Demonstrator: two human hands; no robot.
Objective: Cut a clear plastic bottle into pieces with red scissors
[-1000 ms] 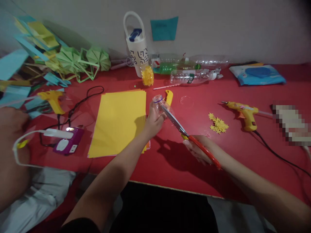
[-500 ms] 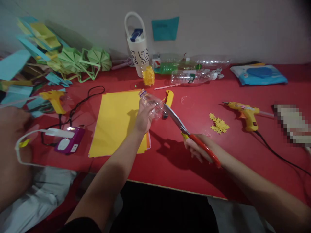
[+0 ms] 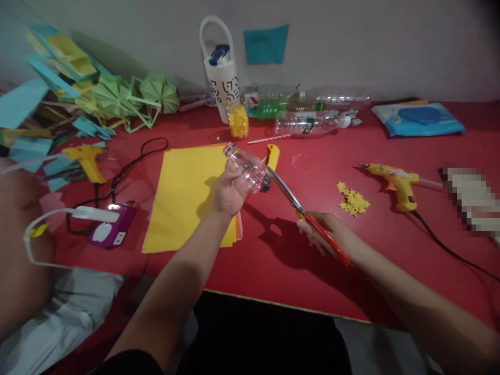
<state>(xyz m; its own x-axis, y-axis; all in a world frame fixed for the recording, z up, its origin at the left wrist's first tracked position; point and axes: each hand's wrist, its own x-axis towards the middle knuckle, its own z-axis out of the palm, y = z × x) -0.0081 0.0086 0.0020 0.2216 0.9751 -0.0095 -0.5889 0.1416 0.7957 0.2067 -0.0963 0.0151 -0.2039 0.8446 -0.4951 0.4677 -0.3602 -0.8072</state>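
While left hand [image 3: 229, 191] clasps clear bottle [image 3: 253, 171], right hand [image 3: 334, 224] grips red-handled scissors [image 3: 312, 220]; blades [image 3: 286, 191] just beside bottle.

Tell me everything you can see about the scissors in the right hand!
The scissors have long, silvery, metal-looking blades and a red handle, with a bit of yellow showing near the pivot. The right hand grips the handle above the red table. The blades look nearly closed and point forward and left, toward the clear plastic bottle; whether the tip touches it, I can't tell.
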